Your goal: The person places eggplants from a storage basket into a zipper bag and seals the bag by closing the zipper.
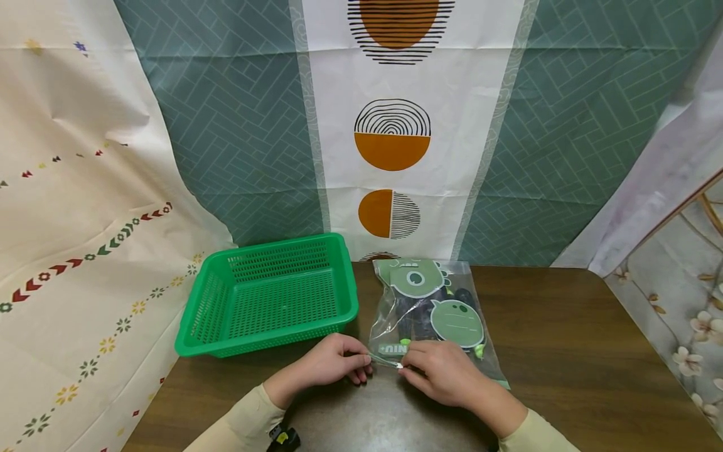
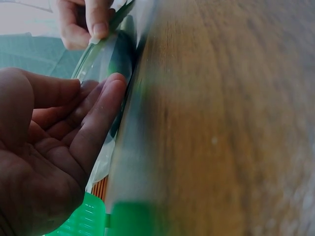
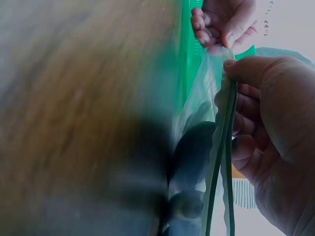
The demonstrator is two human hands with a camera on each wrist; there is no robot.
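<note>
A clear zip bag [image 1: 490,351] with green cartoon prints lies flat on the table, its opening edge towards me. Dark items [image 1: 415,323] show through the plastic; their kind cannot be made out. At the bag's near left corner, my left hand [image 1: 333,361] pinches the edge between thumb and fingers. My right hand [image 1: 443,373] pinches the same edge a little to the right, by a small white piece [image 1: 400,365]. The right wrist view shows the two green-lined strips [image 3: 221,147] of the opening standing slightly apart below the right thumb.
A green perforated basket [image 1: 265,343] stands on the left of the brown wooden table [image 1: 565,351], close to the bag. Behind the table hangs a patterned cloth [image 1: 254,157]. A dark object with a yellow mark [image 1: 283,437] sits by the left sleeve.
</note>
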